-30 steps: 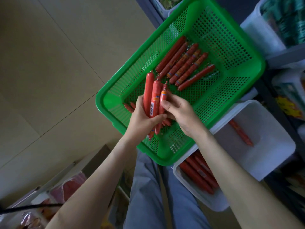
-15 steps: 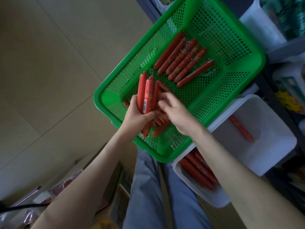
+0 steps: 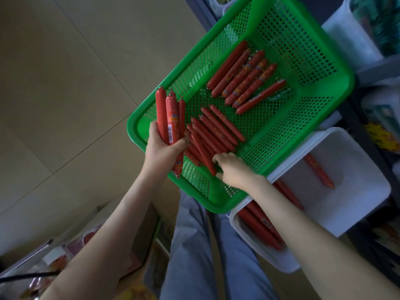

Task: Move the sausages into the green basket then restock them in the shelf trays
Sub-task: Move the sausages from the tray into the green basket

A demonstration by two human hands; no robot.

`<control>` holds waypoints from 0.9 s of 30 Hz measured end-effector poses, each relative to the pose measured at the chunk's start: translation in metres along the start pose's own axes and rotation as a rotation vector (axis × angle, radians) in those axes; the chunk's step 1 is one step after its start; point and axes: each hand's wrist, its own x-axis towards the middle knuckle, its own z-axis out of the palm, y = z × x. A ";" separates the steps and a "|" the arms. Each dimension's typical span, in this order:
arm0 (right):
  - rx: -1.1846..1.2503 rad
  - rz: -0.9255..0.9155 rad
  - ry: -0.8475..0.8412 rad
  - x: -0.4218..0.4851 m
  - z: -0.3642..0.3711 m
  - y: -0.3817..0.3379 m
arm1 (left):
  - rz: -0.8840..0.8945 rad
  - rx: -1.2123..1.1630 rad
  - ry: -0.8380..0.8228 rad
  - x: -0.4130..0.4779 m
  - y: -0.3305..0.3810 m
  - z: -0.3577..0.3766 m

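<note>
The green basket [image 3: 320, 98] rests on white shelf trays. My left hand [image 3: 161, 151] grips a bundle of three thick red sausages [image 3: 170, 118] upright over the basket's near left corner. My right hand [image 3: 232, 167] reaches into the basket, fingers curled at the near ends of a pile of thin sausages [image 3: 213, 135] on the mesh floor. A second row of sausages [image 3: 244, 76] lies farther back in the basket. One white tray [image 3: 355, 204] holds a single sausage [image 3: 319, 173]; another tray [image 3: 259, 254] under the basket holds several sausages.
More white bins [image 3: 350, 37] with packaged goods stand on the shelf at the right. Beige floor tiles [image 3: 65, 94] spread to the left. A carton with packaged meat [image 3: 82, 245] sits at the lower left. My legs in blue trousers [image 3: 205, 256] are below the basket.
My left hand has lifted the three thick sausages to the left, away from my right hand. My right hand has dropped down onto the thin sausages on the basket floor.
</note>
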 end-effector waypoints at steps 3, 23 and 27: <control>0.262 -0.001 0.313 0.008 -0.003 -0.006 | 0.001 -0.027 -0.024 0.000 0.002 0.002; 1.398 0.199 0.252 -0.002 -0.085 -0.015 | -0.230 -0.281 -0.405 0.000 0.021 0.051; 1.250 0.304 0.456 0.017 -0.082 0.010 | -0.199 -0.135 -0.357 0.013 0.023 0.057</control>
